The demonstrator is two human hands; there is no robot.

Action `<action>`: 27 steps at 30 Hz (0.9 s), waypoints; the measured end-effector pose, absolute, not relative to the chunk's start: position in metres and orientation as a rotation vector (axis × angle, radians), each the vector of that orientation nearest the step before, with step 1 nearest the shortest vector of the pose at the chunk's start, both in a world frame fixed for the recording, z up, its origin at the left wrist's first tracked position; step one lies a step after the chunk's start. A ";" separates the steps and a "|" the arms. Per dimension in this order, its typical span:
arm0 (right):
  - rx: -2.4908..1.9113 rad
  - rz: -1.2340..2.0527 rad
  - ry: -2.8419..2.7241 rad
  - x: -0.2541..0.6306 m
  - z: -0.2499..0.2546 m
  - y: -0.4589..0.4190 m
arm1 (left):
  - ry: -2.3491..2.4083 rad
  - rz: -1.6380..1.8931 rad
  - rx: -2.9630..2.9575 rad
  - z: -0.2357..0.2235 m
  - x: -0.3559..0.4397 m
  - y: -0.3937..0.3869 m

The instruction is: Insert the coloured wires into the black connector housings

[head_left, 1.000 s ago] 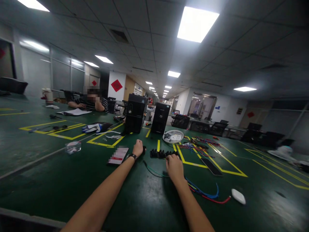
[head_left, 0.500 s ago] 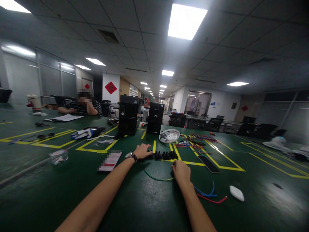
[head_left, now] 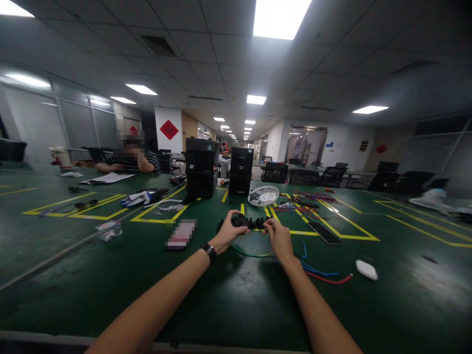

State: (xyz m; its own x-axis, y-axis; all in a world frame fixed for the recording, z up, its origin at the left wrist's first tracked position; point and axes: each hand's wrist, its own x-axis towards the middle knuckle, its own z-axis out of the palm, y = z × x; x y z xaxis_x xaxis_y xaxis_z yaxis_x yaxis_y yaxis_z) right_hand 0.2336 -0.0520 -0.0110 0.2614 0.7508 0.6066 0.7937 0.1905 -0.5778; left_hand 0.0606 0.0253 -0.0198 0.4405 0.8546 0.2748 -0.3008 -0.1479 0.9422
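So the black strip (head_left: 254, 223) is mid-table, the left hand (head_left: 226, 234) clamped on its left end. The right hand (head_left: 280, 241) is touching the other end; too dark to tell if it's gripping. Green wire (head_left: 254, 255) just nearer, phone (head_left: 324, 233) off right.

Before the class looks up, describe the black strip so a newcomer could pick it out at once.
On the green table, find the right black tower. Come nearer, to the left hand and right hand: the strip spans between them. Its jagged, bumpy outline sets it apart from the smooth, flat phone on its right.
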 end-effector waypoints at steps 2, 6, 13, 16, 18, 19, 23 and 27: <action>-1.487 0.030 -1.513 0.225 -0.010 -0.051 | 0.473 1.048 1.249 -0.025 0.052 0.010; -1.367 0.151 -1.638 0.202 -0.010 -0.053 | 0.472 1.133 1.156 -0.032 0.043 0.000; -1.244 0.526 -1.578 0.177 -0.023 -0.052 | 0.309 1.160 0.901 -0.027 0.050 0.000; -1.262 0.628 -1.460 0.178 -0.025 -0.049 | 0.316 1.149 0.861 -0.027 0.053 -0.001; -1.269 0.680 -1.411 0.179 -0.025 -0.048 | 0.318 1.143 0.837 -0.028 0.053 0.000; -1.270 0.704 -1.393 0.180 -0.024 -0.047 | 0.314 1.136 0.825 -0.029 0.054 0.000; -1.259 0.780 -1.341 0.180 -0.023 -0.048 | 0.265 1.121 0.794 -0.029 0.053 0.000; -1.219 0.863 -1.298 0.178 -0.021 -0.048 | 0.210 1.178 0.796 -0.028 0.054 -0.002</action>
